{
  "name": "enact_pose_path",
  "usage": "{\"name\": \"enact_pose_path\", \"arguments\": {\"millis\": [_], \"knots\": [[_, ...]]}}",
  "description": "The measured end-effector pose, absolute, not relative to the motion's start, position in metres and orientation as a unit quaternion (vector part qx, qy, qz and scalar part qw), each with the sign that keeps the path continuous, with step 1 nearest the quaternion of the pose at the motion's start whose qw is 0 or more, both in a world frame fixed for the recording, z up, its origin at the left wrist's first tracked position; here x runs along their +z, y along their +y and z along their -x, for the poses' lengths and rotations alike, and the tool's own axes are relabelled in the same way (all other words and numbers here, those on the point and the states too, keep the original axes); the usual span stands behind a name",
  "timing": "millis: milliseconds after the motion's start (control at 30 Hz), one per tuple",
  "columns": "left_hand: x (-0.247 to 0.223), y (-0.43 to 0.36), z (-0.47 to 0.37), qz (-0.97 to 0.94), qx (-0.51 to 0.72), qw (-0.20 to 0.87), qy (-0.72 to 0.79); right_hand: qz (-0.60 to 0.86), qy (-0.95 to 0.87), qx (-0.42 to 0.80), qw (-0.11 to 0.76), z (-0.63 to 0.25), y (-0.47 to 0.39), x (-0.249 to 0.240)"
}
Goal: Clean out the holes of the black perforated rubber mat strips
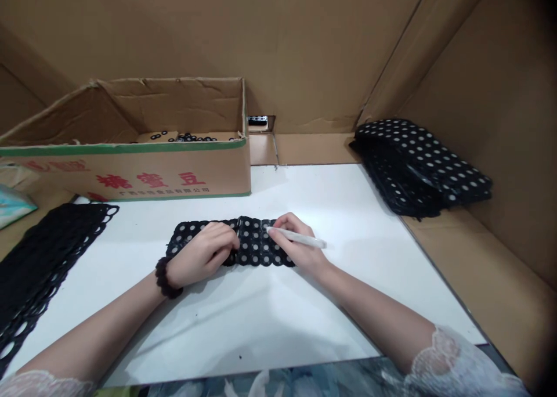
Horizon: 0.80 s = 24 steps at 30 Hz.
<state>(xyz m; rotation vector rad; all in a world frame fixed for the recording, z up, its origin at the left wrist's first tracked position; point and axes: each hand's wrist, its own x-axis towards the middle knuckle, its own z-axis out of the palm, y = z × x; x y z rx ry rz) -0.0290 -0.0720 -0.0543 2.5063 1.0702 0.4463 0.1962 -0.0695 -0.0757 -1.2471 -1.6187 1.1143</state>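
A black perforated sheet with rows of round pale holes and a scalloped edge lies flat on the white tabletop in front of me. My left hand rests on its left part, fingers curled down against it; what they pinch, if anything, is hidden. A white pen-like tool is gripped in my right hand. Its tip points left and touches or nearly touches the right part of the sheet.
An open cardboard box with small black rings stands at the back left. More black perforated sheets lie at the left; a stack of dotted black sheets sits at the right. Cardboard walls enclose the table.
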Motion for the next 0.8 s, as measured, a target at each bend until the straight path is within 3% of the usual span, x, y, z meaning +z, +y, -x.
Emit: {"name": "enact_pose_path", "arguments": {"millis": [133, 300, 400, 633, 800], "knots": [[-0.053, -0.070, 0.010, -0.819, 0.229, 0.153, 0.504, 0.472, -0.651, 0.441, 0.399, -0.194, -0.069, -0.077], [-0.067, -0.058, -0.008, -0.809, 0.176, 0.061, 0.557, 0.472, -0.640, 0.431, 0.426, -0.194, -0.070, -0.077], [-0.073, -0.055, -0.008, -0.815, 0.178, 0.060, 0.548, 0.491, -0.622, 0.415, 0.448, -0.197, -0.069, -0.076], [-0.063, -0.062, -0.004, -0.756, 0.264, 0.343, 0.491, 0.440, -0.696, 0.324, 0.465, -0.198, -0.067, -0.070], [-0.061, -0.066, -0.004, -0.694, 0.290, 0.492, 0.439, 0.405, -0.756, 0.320, 0.403, -0.196, -0.066, -0.071]]}}
